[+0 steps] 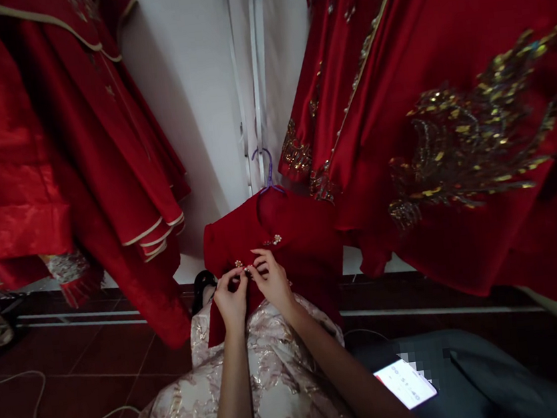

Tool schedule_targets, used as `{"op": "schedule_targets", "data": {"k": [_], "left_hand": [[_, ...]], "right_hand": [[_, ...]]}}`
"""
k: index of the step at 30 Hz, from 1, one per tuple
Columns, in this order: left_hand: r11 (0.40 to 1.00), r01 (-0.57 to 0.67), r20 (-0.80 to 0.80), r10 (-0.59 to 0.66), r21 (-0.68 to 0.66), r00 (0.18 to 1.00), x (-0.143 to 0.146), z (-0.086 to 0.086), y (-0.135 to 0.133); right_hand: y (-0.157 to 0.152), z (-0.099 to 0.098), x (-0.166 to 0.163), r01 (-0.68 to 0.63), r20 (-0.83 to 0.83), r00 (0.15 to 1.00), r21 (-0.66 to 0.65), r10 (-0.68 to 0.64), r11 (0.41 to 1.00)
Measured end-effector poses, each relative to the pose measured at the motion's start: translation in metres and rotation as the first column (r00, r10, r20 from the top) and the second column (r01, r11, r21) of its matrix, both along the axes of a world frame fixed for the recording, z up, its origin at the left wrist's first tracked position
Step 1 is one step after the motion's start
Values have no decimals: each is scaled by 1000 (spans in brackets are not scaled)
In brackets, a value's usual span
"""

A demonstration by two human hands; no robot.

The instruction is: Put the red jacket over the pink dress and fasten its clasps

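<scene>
A red garment (pixel 307 239) hangs from a purple hanger (pixel 269 176) in front of me, its lower part spread over my lap. My left hand (pixel 231 301) pinches at its front with thumb and forefinger. Beside it, my right hand (pixel 272 280) also pinches, with the other fingers held out. Their fingertips meet at a small beaded ornament (pixel 247 272), mostly covered by the fingers. One flower-shaped gold ornament (pixel 239 264) shows just above my left fingertips. Higher on the chest sits another flower ornament (pixel 276 239).
Red garments (pixel 116 154) hang at the left, and a sequined red garment (pixel 472 140) at the right. White rack poles (pixel 255 71) stand behind. Pale brocade fabric (pixel 278 383) covers my lap. A lit phone (pixel 406 382) lies at the right; a cable (pixel 44 410) crosses the floor.
</scene>
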State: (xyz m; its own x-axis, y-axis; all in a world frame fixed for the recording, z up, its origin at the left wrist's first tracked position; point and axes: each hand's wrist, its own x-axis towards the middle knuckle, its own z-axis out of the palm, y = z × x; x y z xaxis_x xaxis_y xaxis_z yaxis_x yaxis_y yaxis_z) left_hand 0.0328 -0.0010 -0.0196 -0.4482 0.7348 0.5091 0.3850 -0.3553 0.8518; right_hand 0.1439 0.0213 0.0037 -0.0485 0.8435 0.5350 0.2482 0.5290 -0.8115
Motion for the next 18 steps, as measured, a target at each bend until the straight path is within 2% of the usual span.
{"op": "schedule_targets", "data": {"k": [5, 8, 10, 13, 18], "left_hand": [[997, 73, -11, -74, -39, 997, -3, -5, 8], [997, 67, -22, -68, -33, 997, -4, -5, 8], [1000, 14, -2, -14, -4, 1000, -4, -5, 4], [997, -67, -13, 68, 22, 998, -5, -6, -11], [991, -57, -273, 22, -119, 962, -4, -7, -47]], "right_hand": [[6, 2, -2, -2, -1, 1000, -34, 2, 999], [2, 13, 13, -163, -9, 986, -151, 164, 975], [-6, 23, 33, -255, -13, 966, -222, 259, 941], [-20, 33, 71, -196, 59, 975, -236, 215, 952], [-31, 28, 111, -85, 264, 951, -271, 159, 959]]}}
